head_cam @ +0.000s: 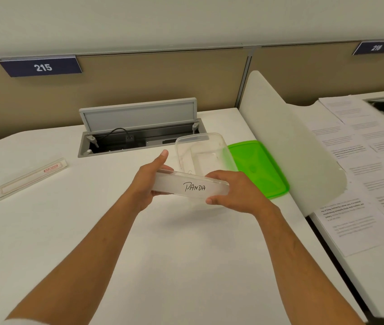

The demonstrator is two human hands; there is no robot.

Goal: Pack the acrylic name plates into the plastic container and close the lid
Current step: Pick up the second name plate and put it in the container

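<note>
A clear acrylic name plate [190,186] with "PANDA" handwritten on its white insert is held level above the desk. My left hand [150,181] grips its left end and my right hand [232,191] grips its right end. Just behind the plate stands the clear plastic container [201,148], open, with what looks like a white insert inside. The green lid [260,168] lies flat on the desk to the container's right. A second name plate [31,178] with a red label lies on the desk at the far left.
An open cable hatch [139,134] with a raised grey flap sits behind the container. A white curved divider [289,141] separates this white desk [163,254] from the neighbouring one, where printed papers [359,170] lie spread out.
</note>
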